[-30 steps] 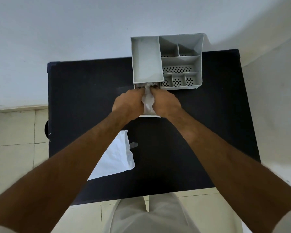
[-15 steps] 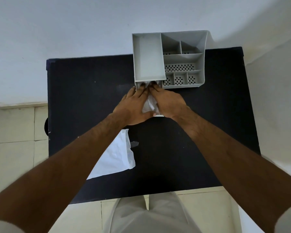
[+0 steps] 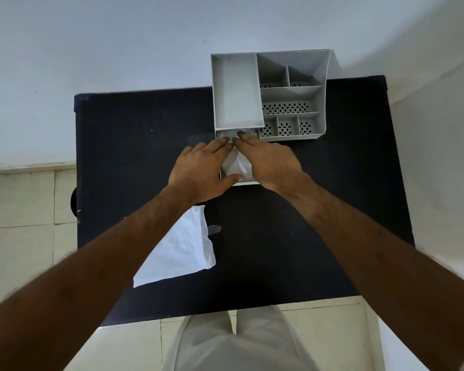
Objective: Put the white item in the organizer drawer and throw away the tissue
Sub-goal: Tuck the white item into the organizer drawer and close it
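A grey organizer [image 3: 322,103] with several compartments stands at the back of the black table [image 3: 319,223]. Its low drawer [image 3: 245,183] is pulled out toward me. A crinkly white item [image 3: 239,166] lies in the drawer, mostly covered by my hands. My left hand [image 3: 198,170] lies flat on the item's left side, thumb at the drawer's front edge. My right hand [image 3: 271,162] lies flat on its right side, fingertips reaching the drawer slot. A flat white tissue [image 3: 180,250] rests on the table, partly under my left forearm.
A pale wall runs behind the table and along its right side. Tiled floor shows to the left and in front. My legs stand at the table's near edge. A small grey scrap [image 3: 214,228] lies beside the tissue.
Both hands have gone from curled around the white item to lying flat on it, fingers stretched toward the organizer. The tissue has not moved.
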